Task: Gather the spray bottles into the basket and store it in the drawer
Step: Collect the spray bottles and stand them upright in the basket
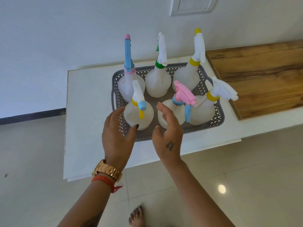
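The white tiled floor (246, 177) fills the lower part of the view, and one bare foot (136, 217) is cut off at the bottom edge. A white wall (65, 38) rises behind, with a pale framed panel (193, 4) cropped by the top edge, too washed out to read. A low white rectangular countertop (88, 128) stands against the wall; beside it on the right a brown wood-grain board (262, 76) runs out of frame. No drawer can be made out anywhere. On the countertop sits the grey perforated plastic basket (218, 117) with cut-out handles, its near rim partly hidden by the hands. Six translucent white spray bottles stand upright inside it in two rows: at the back, one with a blue trigger head and pink collar (127, 63), one with a white head and green collar (158, 79), one with a white head and yellow collar (188, 74); in front, one with a white head, yellow collar and blue nozzle (139, 115), one with a pink head and blue trigger (170, 112), partly screened by fingers, and one with a white head and yellow collar at the right (205, 110). The left hand (117, 136), above a gold watch (107, 169) and red thread band (105, 181), is spread wide, thumb touching the front-left bottle. The right hand (168, 136) is open and holds nothing.
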